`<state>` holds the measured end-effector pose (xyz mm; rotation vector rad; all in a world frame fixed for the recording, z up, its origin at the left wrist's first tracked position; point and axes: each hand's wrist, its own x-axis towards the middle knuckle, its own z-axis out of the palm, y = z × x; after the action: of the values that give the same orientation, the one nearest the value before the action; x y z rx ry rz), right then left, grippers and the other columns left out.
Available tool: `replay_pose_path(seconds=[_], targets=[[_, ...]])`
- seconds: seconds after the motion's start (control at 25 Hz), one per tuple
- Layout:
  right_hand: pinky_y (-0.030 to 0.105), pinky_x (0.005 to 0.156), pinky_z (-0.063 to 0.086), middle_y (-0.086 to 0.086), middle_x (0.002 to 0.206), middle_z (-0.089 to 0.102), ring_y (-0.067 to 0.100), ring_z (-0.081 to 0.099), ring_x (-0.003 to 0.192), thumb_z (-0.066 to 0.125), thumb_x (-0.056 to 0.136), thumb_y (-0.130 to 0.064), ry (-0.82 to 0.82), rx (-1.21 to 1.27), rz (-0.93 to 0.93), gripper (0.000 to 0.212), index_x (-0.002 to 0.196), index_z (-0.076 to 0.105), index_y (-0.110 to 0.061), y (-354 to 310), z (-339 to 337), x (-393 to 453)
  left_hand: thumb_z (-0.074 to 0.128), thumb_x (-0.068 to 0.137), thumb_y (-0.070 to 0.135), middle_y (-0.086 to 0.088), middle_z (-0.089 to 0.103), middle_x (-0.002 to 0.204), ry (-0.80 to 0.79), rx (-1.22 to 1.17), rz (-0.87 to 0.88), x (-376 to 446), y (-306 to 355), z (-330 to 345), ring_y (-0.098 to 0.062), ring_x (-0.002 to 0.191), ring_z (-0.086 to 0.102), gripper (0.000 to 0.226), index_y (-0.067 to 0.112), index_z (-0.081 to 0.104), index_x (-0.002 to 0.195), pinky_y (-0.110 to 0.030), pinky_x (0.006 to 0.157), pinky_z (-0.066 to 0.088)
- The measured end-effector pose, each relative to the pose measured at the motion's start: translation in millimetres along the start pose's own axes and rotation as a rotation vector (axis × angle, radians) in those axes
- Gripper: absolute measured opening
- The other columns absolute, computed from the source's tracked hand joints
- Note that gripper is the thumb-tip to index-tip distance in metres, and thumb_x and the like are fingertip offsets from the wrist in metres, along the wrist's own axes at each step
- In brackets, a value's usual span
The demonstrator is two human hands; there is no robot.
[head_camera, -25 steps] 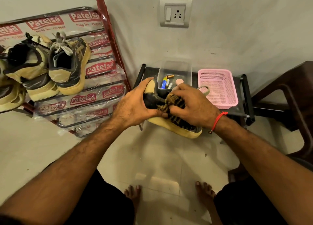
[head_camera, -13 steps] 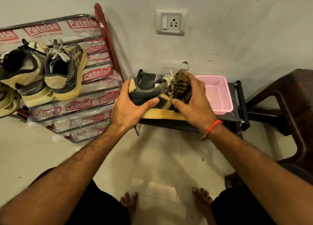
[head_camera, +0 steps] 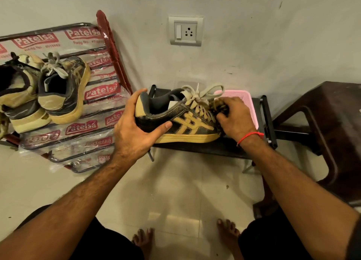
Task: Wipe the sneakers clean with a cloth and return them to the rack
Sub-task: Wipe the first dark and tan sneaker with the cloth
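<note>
A black sneaker [head_camera: 181, 121] with tan stripes, tan sole and pale laces is held upright in front of me, toe to the right. My left hand [head_camera: 134, 130] grips its heel, thumb on the near side. My right hand [head_camera: 234, 119] holds a dark patterned cloth [head_camera: 219, 107] bunched against the sneaker's toe, which it hides. On the metal shoe rack [head_camera: 82, 134] at the left sit two more sneakers: one with grey laces [head_camera: 64, 91] and another [head_camera: 19, 93] further left.
A low black stand [head_camera: 211, 149] sits under the held sneaker, with a pink plastic basket [head_camera: 248, 101] on it behind my right hand. A dark brown chair [head_camera: 330, 126] stands at the right. A wall socket [head_camera: 185, 31] is above. My bare feet [head_camera: 185, 238] rest on the tiled floor.
The sneaker has turned from sole-toward-me to upright, with the laces on top. My right hand with the cloth has moved from the side to the toe.
</note>
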<state>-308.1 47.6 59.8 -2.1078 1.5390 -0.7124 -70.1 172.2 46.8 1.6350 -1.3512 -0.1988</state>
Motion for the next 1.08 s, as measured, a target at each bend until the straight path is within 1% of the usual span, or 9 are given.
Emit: replay_pose_path(seconds=[0.08, 0.24, 0.36, 0.48, 0.56, 0.64, 0.8, 1.0, 1.08], targets=[[0.023, 0.1, 0.041, 0.01, 0.118, 0.058, 0.016, 0.052, 0.109, 0.065, 0.085, -0.002, 0.023, 0.105, -0.128, 0.038, 0.122, 0.064, -0.01, -17.6, 7.3, -14.6, 0.079, 0.069, 0.065, 0.013, 0.055, 0.133, 0.008, 0.008, 0.003, -1.1, 0.7, 2.4, -0.013, 0.118, 0.061, 0.096, 0.033, 0.038, 0.149, -0.041, 0.096, 0.058], [0.014, 0.094, 0.045, 0.006, 0.111, 0.058, 0.007, 0.055, 0.101, 0.065, 0.079, 0.003, 0.105, 0.354, -0.396, 0.036, 0.113, 0.067, -0.009, -50.6, 10.4, -33.4, 0.078, 0.069, 0.064, 0.027, 0.051, 0.129, 0.075, -0.067, -0.06, -0.2, 2.9, 4.2, 0.011, 0.118, 0.052, 0.093, 0.036, 0.037, 0.147, -0.018, 0.1, 0.049], [0.02, 0.097, 0.045, 0.007, 0.114, 0.056, 0.015, 0.056, 0.108, 0.063, 0.077, 0.004, 0.056, 0.337, -0.505, 0.039, 0.115, 0.066, -0.007, -57.8, 11.8, -38.0, 0.08, 0.07, 0.062, 0.013, 0.059, 0.131, 0.094, -0.076, -0.091, 0.2, 1.2, 6.3, -0.005, 0.12, 0.059, 0.092, 0.037, 0.037, 0.147, -0.03, 0.1, 0.054], [0.024, 0.102, 0.043, 0.008, 0.117, 0.054, 0.019, 0.053, 0.111, 0.063, 0.076, 0.004, -0.014, 0.213, -0.594, 0.043, 0.118, 0.065, -0.007, -49.8, 16.5, -37.8, 0.081, 0.07, 0.061, 0.009, 0.06, 0.13, 0.104, -0.077, -0.06, 1.0, -2.8, 6.7, -0.01, 0.119, 0.061, 0.091, 0.034, 0.04, 0.146, -0.037, 0.1, 0.055], [0.023, 0.102, 0.042, 0.009, 0.119, 0.054, 0.018, 0.051, 0.111, 0.063, 0.076, 0.003, -0.016, 0.114, -0.532, 0.044, 0.119, 0.065, -0.009, -33.3, 16.0, -26.8, 0.083, 0.07, 0.061, 0.005, 0.059, 0.133, 0.121, -0.097, -0.058, 6.5, -8.5, 1.0, -0.013, 0.123, 0.06, 0.092, 0.031, 0.041, 0.146, -0.042, 0.102, 0.054], [0.027, 0.102, 0.043, 0.009, 0.12, 0.054, 0.019, 0.049, 0.111, 0.063, 0.08, 0.003, 0.028, 0.044, -0.339, 0.043, 0.121, 0.064, -0.01, -13.4, 9.7, -11.0, 0.085, 0.071, 0.056, 0.0, 0.058, 0.136, 0.1, -0.112, -0.005, 10.3, -12.8, -4.9, -0.017, 0.125, 0.059, 0.091, 0.026, 0.042, 0.146, -0.046, 0.102, 0.054], [0.027, 0.105, 0.039, 0.013, 0.122, 0.057, 0.026, 0.053, 0.116, 0.061, 0.085, 0.005, 0.11, -0.034, -0.046, 0.037, 0.12, 0.065, -0.006, 9.0, -8.9, 4.7, 0.085, 0.072, 0.049, -0.002, 0.056, 0.136, 0.039, -0.132, 0.121, 5.9, -8.8, -9.3, -0.015, 0.126, 0.057, 0.087, 0.026, 0.042, 0.145, -0.04, 0.105, 0.052], [0.006, 0.088, 0.038, 0.003, 0.113, 0.057, 0.009, 0.049, 0.101, 0.064, 0.085, -0.003, 0.053, 0.182, -0.158, 0.032, 0.116, 0.065, -0.013, -34.5, 3.2, -29.6, 0.084, 0.072, 0.051, 0.006, 0.055, 0.132, 0.079, -0.116, 0.091, 8.0, -9.9, -10.2, -0.008, 0.123, 0.057, 0.09, 0.023, 0.042, 0.146, -0.032, 0.103, 0.053], [0.009, 0.091, 0.041, 0.002, 0.112, 0.056, 0.009, 0.051, 0.102, 0.065, 0.085, -0.007, 0.018, 0.24, -0.247, 0.034, 0.119, 0.065, -0.013, -49.0, 12.4, -43.5, 0.084, 0.072, 0.052, 0.011, 0.055, 0.13, 0.099, -0.112, 0.065, 7.6, -10.3, -9.3, -0.004, 0.122, 0.057, 0.09, 0.022, 0.043, 0.146, -0.031, 0.103, 0.052]])
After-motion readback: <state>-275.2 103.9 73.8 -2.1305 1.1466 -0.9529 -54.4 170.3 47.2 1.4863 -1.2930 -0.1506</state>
